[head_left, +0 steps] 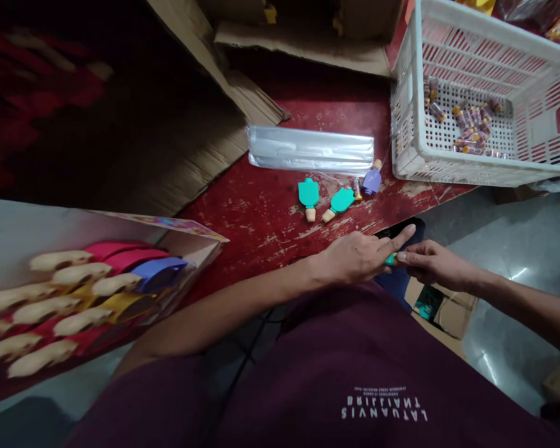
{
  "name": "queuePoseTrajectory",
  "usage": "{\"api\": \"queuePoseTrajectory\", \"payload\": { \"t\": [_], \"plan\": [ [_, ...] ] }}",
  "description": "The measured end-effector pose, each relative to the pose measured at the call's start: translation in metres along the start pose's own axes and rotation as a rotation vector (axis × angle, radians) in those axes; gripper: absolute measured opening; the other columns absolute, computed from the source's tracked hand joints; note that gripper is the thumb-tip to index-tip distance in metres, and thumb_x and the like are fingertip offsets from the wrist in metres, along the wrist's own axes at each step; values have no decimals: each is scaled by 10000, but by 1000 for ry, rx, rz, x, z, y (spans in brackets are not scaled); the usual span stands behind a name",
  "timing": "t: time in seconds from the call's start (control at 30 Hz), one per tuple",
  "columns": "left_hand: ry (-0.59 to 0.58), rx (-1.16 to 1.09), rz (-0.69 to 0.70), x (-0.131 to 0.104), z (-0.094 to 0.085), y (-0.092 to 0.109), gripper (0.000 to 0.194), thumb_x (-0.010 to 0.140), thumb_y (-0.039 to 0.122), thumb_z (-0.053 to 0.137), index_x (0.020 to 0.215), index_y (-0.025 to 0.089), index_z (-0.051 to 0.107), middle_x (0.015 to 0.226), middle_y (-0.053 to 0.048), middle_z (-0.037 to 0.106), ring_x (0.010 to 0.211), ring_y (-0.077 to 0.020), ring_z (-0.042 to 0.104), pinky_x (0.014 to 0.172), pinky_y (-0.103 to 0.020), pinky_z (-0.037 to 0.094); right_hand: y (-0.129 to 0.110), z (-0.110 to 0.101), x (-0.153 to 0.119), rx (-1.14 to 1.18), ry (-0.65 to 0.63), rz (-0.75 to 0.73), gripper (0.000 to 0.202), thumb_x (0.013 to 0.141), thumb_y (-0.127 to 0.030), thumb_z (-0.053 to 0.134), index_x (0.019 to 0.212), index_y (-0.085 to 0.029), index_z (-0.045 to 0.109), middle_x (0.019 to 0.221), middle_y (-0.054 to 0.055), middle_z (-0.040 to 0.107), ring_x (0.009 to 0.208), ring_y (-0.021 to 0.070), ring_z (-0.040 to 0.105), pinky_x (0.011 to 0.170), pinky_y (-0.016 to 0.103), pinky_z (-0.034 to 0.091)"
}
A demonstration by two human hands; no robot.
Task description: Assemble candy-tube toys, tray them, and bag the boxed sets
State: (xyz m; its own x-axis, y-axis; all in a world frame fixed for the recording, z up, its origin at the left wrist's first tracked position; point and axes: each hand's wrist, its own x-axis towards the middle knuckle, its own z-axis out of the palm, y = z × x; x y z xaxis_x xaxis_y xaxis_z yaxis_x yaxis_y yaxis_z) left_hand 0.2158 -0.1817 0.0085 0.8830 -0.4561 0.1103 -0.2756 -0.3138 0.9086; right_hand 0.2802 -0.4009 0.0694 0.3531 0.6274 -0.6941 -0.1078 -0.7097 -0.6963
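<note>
My left hand is closed around a teal plastic piece, its index finger stretched out past it; most of the piece is hidden. My right hand meets it in front of my body, thumb and fingers pinching a small yellow-ended part against the teal piece. What that part is I cannot make out. Beyond my hands on the red table lie two teal paddle-shaped pieces, one with a beige knob to the left and one tilted. Beside them are a small yellow-ended tube and a purple piece.
A stack of clear plastic bags lies on the worn red table. At the right stands a white crate holding several small tubes. Cardboard boxes flank the left and back; several beige-and-coloured items fill one at lower left.
</note>
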Motion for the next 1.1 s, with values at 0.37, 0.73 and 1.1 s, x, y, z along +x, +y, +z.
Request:
{"api": "queuePoseTrajectory", "payload": {
  "t": [0.37, 0.73, 1.1],
  "plan": [
    [-129, -23, -4, 1, -7, -14, 966, 904, 501, 677, 1653, 186, 153, 1305, -170, 686, 1047, -262, 705, 909, -347, 518, 7, -8, -8, -957, 390, -845, 207, 1046, -268, 530, 1217, -170, 594, 805, 41, 618, 675, 157, 570, 606, 289, 473],
    [127, 193, -286, -32, -20, -71, 633, 926, 511, 638, 1484, 236, 519, 1353, -122, 681, 1150, -289, 683, 968, -377, 515, -17, -61, 35, -811, 496, -601, 439, 1006, -486, 542, 1326, -194, 615, 1172, 167, 668, 990, 274, 666, 847, 443, 576],
    [496, 641, -910, -90, -103, -195, 549, 985, 496, 458, 1396, 166, 612, 1142, -137, 655, 953, -275, 653, 765, -343, 485, 6, -345, 190, -895, 857, 281, 420, 984, -428, 550, 1159, -83, 712, 1113, 196, 748, 992, 268, 672, 861, 323, 474]
  ]
}}
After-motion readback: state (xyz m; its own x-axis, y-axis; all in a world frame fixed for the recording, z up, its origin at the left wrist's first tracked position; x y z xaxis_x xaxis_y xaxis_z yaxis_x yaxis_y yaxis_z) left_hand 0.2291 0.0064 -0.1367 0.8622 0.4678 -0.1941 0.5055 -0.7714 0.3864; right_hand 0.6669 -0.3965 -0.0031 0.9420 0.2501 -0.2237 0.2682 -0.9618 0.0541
